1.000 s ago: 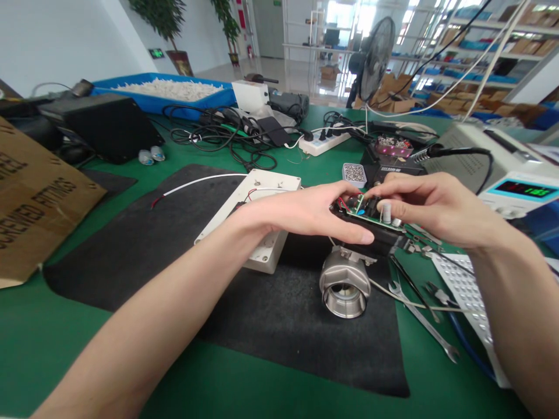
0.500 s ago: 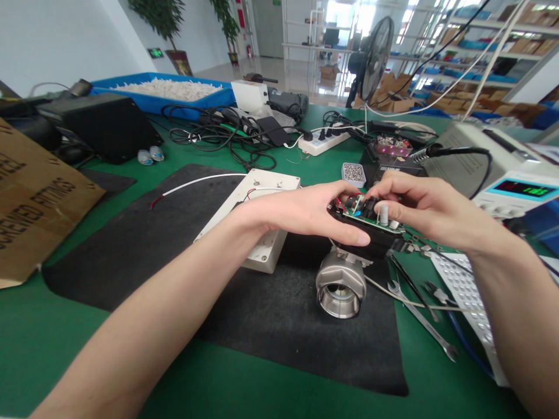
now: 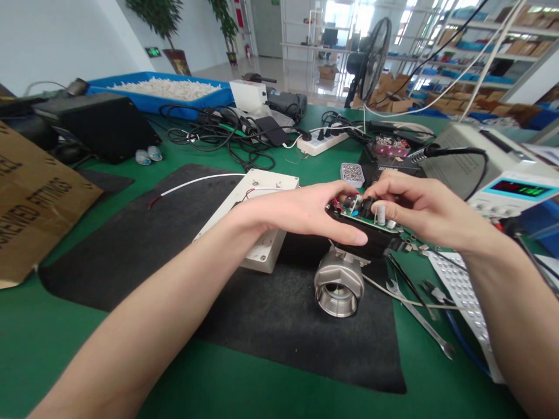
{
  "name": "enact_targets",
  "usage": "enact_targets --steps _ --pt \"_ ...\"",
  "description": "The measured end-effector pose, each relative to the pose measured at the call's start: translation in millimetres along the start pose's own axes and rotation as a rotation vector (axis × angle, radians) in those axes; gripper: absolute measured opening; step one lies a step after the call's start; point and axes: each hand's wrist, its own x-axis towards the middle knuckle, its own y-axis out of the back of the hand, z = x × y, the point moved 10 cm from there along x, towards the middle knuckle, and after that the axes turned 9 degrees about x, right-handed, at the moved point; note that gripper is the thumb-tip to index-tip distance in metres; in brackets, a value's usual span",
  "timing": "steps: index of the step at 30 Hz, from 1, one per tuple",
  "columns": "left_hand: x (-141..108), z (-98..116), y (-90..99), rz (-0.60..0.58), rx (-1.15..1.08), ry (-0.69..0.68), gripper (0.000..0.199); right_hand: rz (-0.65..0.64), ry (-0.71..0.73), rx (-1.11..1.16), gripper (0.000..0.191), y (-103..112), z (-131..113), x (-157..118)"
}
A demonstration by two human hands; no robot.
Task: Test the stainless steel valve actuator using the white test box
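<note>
A black valve actuator (image 3: 371,243) with its top off stands on a steel ball valve (image 3: 339,285), whose threaded opening faces me. Inside it shows a green circuit board (image 3: 364,219) with red wires and grey capacitors. My left hand (image 3: 317,212) grips the actuator's left side, thumb along the near face, fingertips behind the board. My right hand (image 3: 408,203) has thumb and forefinger closed at a dark part on the board; what they pinch is mostly hidden. Left of the actuator, partly under my left forearm, lies a whitish box (image 3: 266,256) with wires.
On the right lie a wrench (image 3: 421,320), pliers (image 3: 437,291) and a white dimpled sheet (image 3: 469,314). Behind them stands a power supply (image 3: 502,169). A small tray of screws (image 3: 351,173) and a power strip (image 3: 323,142) sit farther back. A cardboard box (image 3: 39,203) is at left.
Both hands keep their places on the actuator and its board. The whole view has shifted very slightly; nothing else has visibly moved.
</note>
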Motion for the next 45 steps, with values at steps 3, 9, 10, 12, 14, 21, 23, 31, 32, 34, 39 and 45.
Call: enact_targets --steps 3,9,10,12,14,21,23,31,32,34,39,45 --pt "0.0 -0.5 -0.3 -0.001 0.002 0.0 0.079 -0.004 0.003 0.006 0.024 -0.8 0.0 -0.5" --pt "0.8 -0.3 -0.5 -0.001 -0.001 -0.008 0.08 -0.006 0.015 0.008 0.02 -1.8 -1.5 -0.7" --pt "1.0 -0.4 -0.4 -0.001 0.001 -0.007 0.08 -0.007 0.016 0.007 0.02 -1.9 -1.7 -0.7" --pt "1.4 -1.1 0.0 0.004 0.012 -0.003 0.08 -0.007 0.013 0.006 0.02 -2.0 -1.5 -0.8" --pt "1.4 -1.6 0.1 0.005 0.023 -0.001 0.08 -0.008 0.007 0.009 0.02 -2.0 -0.7 -1.0" --pt "0.3 -2.8 0.8 0.007 0.03 0.008 0.079 -0.007 0.024 -0.003 0.022 -1.1 0.0 -0.7" --pt "0.3 -2.1 1.1 0.011 0.029 0.001 0.079 -0.005 0.019 0.002 0.021 -1.1 0.4 -0.7" --pt "0.6 -2.6 1.0 0.018 0.027 -0.003 0.082 0.003 0.025 0.01 0.021 -2.2 -2.4 -1.1" --pt "0.7 -2.5 0.9 0.017 0.024 -0.004 0.082 0.004 0.026 0.009 0.021 -2.2 -2.4 -1.0" --pt "0.8 -2.4 0.7 0.015 0.02 -0.003 0.082 0.007 0.029 0.007 0.021 -1.8 -2.2 -0.8" --pt "0.5 -2.0 1.5 0.02 0.037 0.003 0.082 0.001 0.02 0.004 0.02 -2.1 -0.1 -0.5" --pt "0.3 -2.0 1.9 0.026 0.038 -0.003 0.082 0.001 0.009 0.015 0.021 -2.1 0.1 -0.9"
